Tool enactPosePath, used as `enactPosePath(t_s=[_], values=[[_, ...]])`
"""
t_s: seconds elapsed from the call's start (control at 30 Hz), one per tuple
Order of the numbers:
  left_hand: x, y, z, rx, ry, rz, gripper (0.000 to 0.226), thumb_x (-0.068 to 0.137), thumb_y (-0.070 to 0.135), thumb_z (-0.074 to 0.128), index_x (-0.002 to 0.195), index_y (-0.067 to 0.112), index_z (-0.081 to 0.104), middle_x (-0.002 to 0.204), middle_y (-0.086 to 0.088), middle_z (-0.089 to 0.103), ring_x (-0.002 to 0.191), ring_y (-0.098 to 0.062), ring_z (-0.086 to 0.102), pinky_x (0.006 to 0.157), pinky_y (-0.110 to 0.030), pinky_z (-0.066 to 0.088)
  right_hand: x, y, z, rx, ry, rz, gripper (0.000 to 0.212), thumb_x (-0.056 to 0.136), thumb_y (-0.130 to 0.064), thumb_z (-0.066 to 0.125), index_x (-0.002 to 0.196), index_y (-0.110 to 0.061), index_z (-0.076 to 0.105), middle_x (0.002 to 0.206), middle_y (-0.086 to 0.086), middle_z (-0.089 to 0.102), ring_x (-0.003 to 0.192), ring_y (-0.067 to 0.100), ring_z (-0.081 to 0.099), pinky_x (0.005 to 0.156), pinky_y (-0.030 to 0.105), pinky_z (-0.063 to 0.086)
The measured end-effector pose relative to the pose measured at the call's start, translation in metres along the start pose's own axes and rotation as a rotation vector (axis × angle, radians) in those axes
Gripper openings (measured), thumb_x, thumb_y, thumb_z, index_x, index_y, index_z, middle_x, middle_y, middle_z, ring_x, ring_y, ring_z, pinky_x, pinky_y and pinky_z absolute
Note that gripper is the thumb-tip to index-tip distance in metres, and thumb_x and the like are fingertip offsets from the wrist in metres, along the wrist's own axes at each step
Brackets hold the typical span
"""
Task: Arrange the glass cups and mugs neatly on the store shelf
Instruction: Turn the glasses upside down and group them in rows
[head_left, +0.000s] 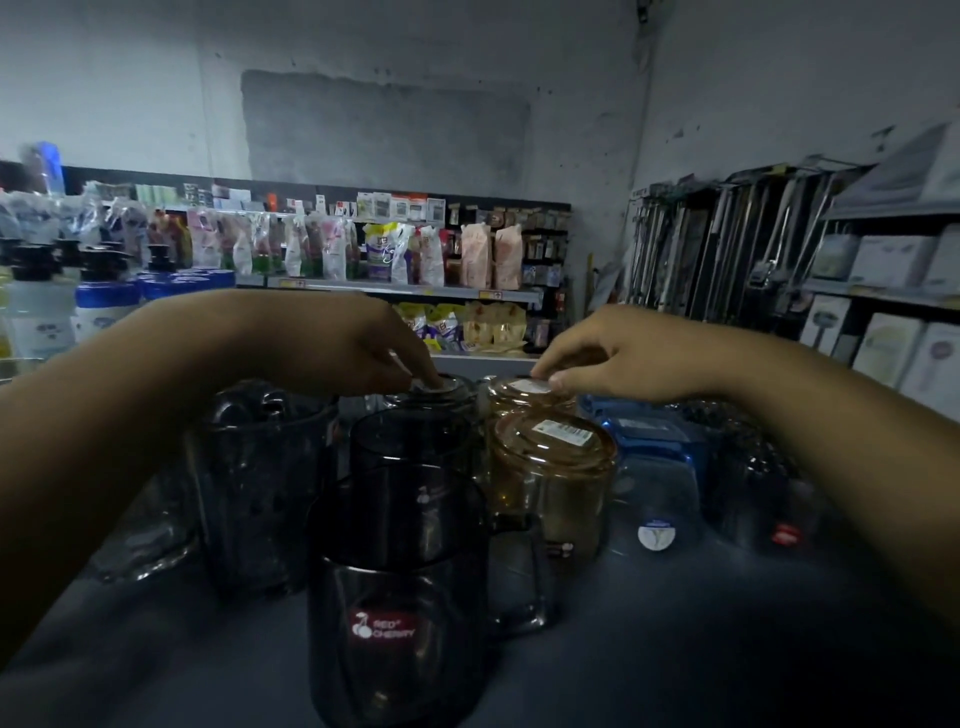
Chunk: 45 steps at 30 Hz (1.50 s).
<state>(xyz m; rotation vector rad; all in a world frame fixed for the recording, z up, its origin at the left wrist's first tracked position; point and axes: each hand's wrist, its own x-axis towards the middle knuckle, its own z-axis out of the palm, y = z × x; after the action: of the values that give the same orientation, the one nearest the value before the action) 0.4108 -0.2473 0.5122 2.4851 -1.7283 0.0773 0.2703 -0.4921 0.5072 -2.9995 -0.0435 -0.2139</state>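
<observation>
At nine o'clock stand white pump bottles (41, 306) with blue bands, their labels too blurred to read. My left hand (358, 343) curls down with its fingertips (428, 376) pressing the top of a dark upturned mug (441, 397) at the back of the smoky row. At six o'clock the nearest smoky glass mug (397, 592) carries a red sticker reading "RED CHERRY" with a cherry mark. My right hand (618, 353), at one o'clock, pinches the white-labelled base of the rear amber mug (522, 395) between thumb and fingers. Just in front stands another upturned amber mug (553, 473) with a barcode sticker. At three o'clock clear blue glasses (657, 483) bear a round unreadable sticker. All stand on the grey shelf (675, 649).
</observation>
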Motion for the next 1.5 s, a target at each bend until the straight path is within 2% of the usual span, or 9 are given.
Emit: enactPosePath(t_s=[0.23,0.5,0.6,0.67,0.77,0.83,0.93,1.0,1.5], values=[[0.025,0.056,-0.011,0.043,0.088,0.203,0.030,0.099,0.031,0.057,0.127,0.033,0.067,0.119,0.022,0.068,0.102,0.009,0.064,0.089,-0.020,0.053,-0.069,0.030,-0.011,0.101,0.114,0.051,0.037,0.080,-0.060,0.066,0.106,-0.035,0.075,0.101,-0.021,0.072,0.095,-0.006,0.066,0.092,0.031,0.056],[0.087,0.101,0.013,0.168,-0.002,0.183,0.039,0.104,0.020,0.051,0.143,0.024,0.057,0.147,0.002,0.056,0.127,-0.011,0.054,0.100,-0.026,0.043,-0.096,0.042,0.004,0.075,0.149,0.043,0.057,0.066,-0.068,0.075,0.113,-0.036,0.074,0.112,-0.021,0.069,0.103,-0.005,0.062,0.093,0.022,0.051],[0.091,0.102,0.021,0.181,-0.007,0.143,0.036,0.102,0.035,0.049,0.132,0.025,0.066,0.134,0.001,0.065,0.122,-0.017,0.060,0.104,-0.036,0.045,-0.096,0.046,0.007,0.096,0.176,0.038,0.055,0.066,-0.065,0.078,0.112,-0.035,0.074,0.112,-0.021,0.070,0.103,-0.006,0.062,0.089,0.014,0.047],[0.088,0.104,0.022,0.179,0.024,0.147,0.058,0.088,0.059,0.038,0.127,0.028,0.068,0.128,0.005,0.069,0.117,-0.014,0.063,0.101,-0.040,0.049,-0.096,0.049,0.008,0.112,0.179,0.036,0.056,0.066,-0.065,0.078,0.113,-0.035,0.074,0.112,-0.021,0.070,0.103,-0.007,0.062,0.089,0.015,0.047],[0.087,0.102,0.025,0.185,0.038,0.168,0.076,0.075,0.068,0.026,0.125,0.030,0.068,0.125,0.006,0.070,0.115,-0.012,0.064,0.100,-0.042,0.051,-0.097,0.052,0.010,0.146,0.172,0.038,0.056,0.067,-0.066,0.077,0.114,-0.036,0.073,0.114,-0.022,0.069,0.105,-0.006,0.061,0.096,0.023,0.050],[0.088,0.105,0.025,0.199,0.029,0.159,0.068,0.080,0.062,0.031,0.124,0.028,0.070,0.125,0.004,0.070,0.116,-0.014,0.065,0.100,-0.043,0.050,-0.098,0.053,0.011,0.156,0.175,0.031,0.055,0.067,-0.065,0.077,0.114,-0.036,0.073,0.113,-0.022,0.069,0.106,-0.006,0.061,0.098,0.026,0.050],[0.088,0.111,0.021,0.194,-0.013,0.149,0.040,0.098,0.025,0.049,0.134,0.021,0.065,0.137,-0.001,0.065,0.125,-0.015,0.060,0.107,-0.043,0.047,-0.099,0.055,0.010,0.163,0.178,0.017,0.054,0.069,-0.064,0.077,0.115,-0.036,0.073,0.114,-0.022,0.069,0.106,-0.007,0.061,0.099,0.027,0.051],[0.089,0.113,0.018,0.174,-0.035,0.165,0.042,0.100,0.008,0.052,0.140,0.017,0.059,0.143,-0.002,0.060,0.129,-0.013,0.057,0.110,-0.040,0.045,-0.099,0.057,0.010,0.165,0.178,0.012,0.054,0.069,-0.064,0.077,0.115,-0.036,0.073,0.115,-0.022,0.069,0.106,-0.007,0.061,0.100,0.028,0.051],[0.079,0.121,0.011,0.126,-0.017,0.156,0.038,0.103,0.014,0.052,0.141,0.020,0.058,0.143,0.002,0.060,0.123,-0.007,0.059,0.104,-0.023,0.046,-0.103,0.056,0.014,0.045,0.207,-0.048,0.057,0.076,-0.069,0.066,0.121,-0.035,0.070,0.123,-0.021,0.063,0.114,-0.001,0.057,0.105,0.035,0.048]])
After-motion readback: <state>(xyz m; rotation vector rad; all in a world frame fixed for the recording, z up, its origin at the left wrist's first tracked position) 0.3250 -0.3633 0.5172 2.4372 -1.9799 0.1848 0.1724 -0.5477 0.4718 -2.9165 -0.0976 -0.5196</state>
